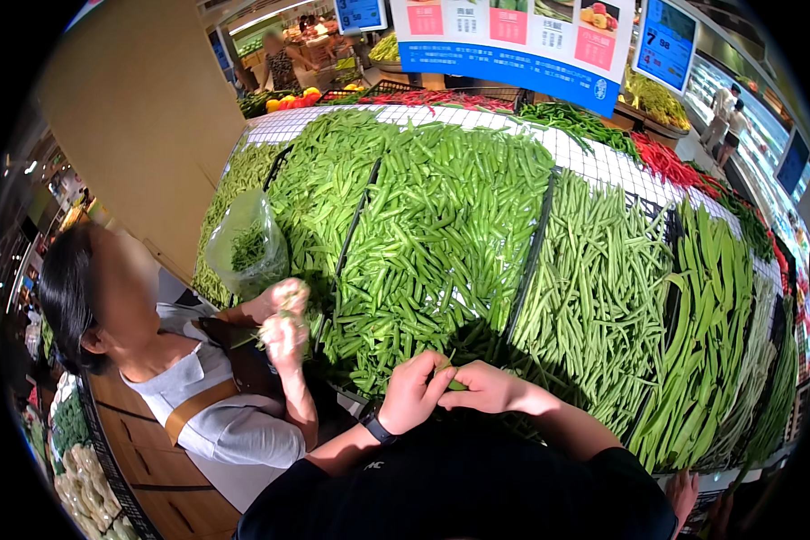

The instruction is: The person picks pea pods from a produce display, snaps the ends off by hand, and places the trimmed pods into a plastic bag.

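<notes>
My left hand (410,390), with a dark watch (375,424) on its wrist, meets my right hand (489,387) at the front edge of the vegetable display. Between their fingertips I hold a green pea pod (457,385), mostly covered by the fingers. A thin strand sticks up by my left thumb. Right beyond the hands lies a wide heap of plump green pea pods (439,229). Long green beans (594,283) fill the section to the right of it. Flat snow pea pods (331,162) fill the section to the left.
On my left a person in a grey top (202,405) handles greens beside a clear plastic bag (250,246). Black dividers (358,216) separate the heaps. Broad flat beans (705,324) lie at the right. Red chillies (439,98) line the back. Part of another person's hand (683,496) shows lower right.
</notes>
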{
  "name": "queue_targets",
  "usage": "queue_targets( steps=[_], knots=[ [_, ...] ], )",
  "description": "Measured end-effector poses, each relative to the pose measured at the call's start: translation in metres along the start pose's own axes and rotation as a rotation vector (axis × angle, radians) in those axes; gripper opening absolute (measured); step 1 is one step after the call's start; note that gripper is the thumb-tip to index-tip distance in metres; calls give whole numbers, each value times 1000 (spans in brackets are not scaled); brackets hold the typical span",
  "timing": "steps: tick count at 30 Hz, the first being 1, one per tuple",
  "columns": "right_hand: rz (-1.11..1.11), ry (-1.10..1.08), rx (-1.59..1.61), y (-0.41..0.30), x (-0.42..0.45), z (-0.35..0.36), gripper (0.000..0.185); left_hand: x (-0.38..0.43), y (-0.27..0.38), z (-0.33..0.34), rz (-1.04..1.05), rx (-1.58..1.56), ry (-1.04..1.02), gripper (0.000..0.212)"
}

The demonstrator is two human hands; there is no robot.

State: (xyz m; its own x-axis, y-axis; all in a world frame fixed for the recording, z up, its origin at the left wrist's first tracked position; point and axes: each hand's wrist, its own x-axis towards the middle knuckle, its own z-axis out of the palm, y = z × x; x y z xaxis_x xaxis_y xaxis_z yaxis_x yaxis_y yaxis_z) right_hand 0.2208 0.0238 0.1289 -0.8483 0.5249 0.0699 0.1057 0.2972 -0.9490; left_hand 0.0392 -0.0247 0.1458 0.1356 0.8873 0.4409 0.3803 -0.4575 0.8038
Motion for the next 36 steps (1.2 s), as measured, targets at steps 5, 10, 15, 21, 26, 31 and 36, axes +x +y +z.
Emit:
queue_targets(
  steps=[5, 10, 15, 21, 26, 31, 36],
  knots=[
    [63, -108, -390, -7, -8, -12, 38, -6, 7, -24, 1, 32, -273, 15],
    [57, -212, -596, -12, -14, -11, 45, -16, 19, -24, -148, 97, -412, 12],
    [0, -187, -458, -15, -15, -4, 34, -24, -2, -19, -27, 122, -410, 14],
    [-72, -123, -709, -32, -16, 3, 17, -26, 2, -26, -320, -103, -519, 25],
    [-147, -69, -687, -42, -17, 7, 17, -31, 5, -31, -334, -403, -560, 38],
    [-199, -46, -202, -58, -23, 17, 21, -44, 15, -28, -236, -621, -455, 39],
    [-159, -157, -74, -74, -36, 22, 21, -46, 27, -30, -18, -616, -586, 34]
  ],
)
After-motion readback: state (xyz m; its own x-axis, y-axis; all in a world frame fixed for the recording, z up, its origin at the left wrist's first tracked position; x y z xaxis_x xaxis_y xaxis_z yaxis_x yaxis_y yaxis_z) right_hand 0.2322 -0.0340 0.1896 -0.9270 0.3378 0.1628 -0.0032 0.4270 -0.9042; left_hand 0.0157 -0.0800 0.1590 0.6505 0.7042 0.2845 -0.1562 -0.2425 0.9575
